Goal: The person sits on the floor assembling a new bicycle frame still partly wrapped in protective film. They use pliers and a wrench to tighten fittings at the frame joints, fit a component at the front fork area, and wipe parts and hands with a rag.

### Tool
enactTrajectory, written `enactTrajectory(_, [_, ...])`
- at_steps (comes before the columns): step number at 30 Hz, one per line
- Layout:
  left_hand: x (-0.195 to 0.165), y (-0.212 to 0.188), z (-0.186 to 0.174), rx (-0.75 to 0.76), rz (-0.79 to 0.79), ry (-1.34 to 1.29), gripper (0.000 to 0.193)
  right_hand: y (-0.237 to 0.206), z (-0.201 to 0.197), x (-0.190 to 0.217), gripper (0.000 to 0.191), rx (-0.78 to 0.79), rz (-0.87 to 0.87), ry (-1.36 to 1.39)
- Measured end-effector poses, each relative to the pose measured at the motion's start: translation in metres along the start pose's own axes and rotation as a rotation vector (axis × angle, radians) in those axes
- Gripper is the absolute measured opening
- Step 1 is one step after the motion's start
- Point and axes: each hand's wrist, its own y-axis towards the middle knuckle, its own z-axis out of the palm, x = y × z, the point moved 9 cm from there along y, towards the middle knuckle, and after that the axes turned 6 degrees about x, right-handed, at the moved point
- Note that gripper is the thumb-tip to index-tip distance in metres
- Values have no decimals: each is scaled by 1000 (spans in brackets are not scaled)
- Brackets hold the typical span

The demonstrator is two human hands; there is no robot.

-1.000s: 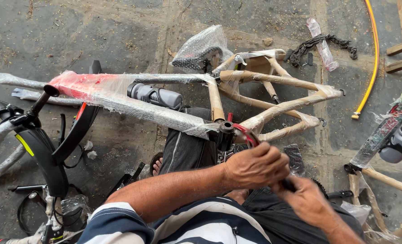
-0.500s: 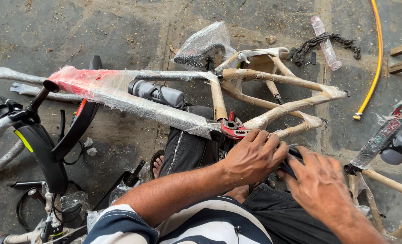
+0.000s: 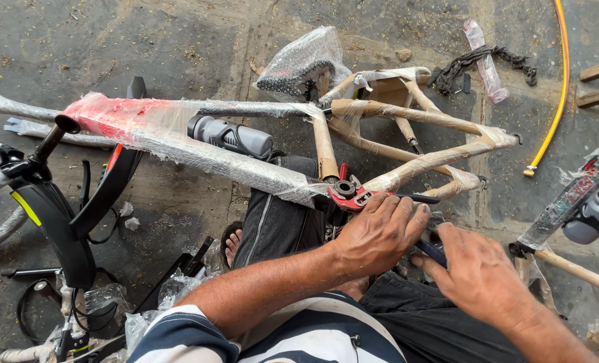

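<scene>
We look down on a rough concrete floor (image 3: 178,33), dusty and cracked, that fills the view. Across it lies a wrapped bicycle frame (image 3: 245,171), its long axis running left to right, red front tube to the left, paper-bound rear triangle to the right; its left end is cut off by the edge. A grey bottle (image 3: 232,136) sits along the frame. At the bottom bracket a red pipe wrench (image 3: 353,193) bites on, jaws to the left, dark handle pointing right; much of that handle is hidden beneath our hands. Our left hand (image 3: 380,232) curls closed over the wrench handle. Our right hand (image 3: 481,275) wraps a dark grip just beside it, the fingers partly out of sight. A chain (image 3: 488,60) lies far off at upper right.
</scene>
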Motion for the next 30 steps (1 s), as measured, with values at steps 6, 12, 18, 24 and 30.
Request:
enactTrajectory(6, [3,-2,0,-60,-9,-53,51,6,-22,3,110,-138,-356,116])
enactTrajectory(12, [3,-2,2,-88,4,-87,50,42,-15,-4,138,257,-343,330])
enactTrajectory(18, [5,-5,5,-112,-11,-50,51,56,-29,-17,104,81,-327,346])
enactTrajectory(24, [4,-4,4,-88,-4,-102,49,90,-16,-34,58,19,-294,301])
enactTrajectory(30, [-1,-4,-6,-63,28,21,51,78,-20,-29,26,-185,-308,342])
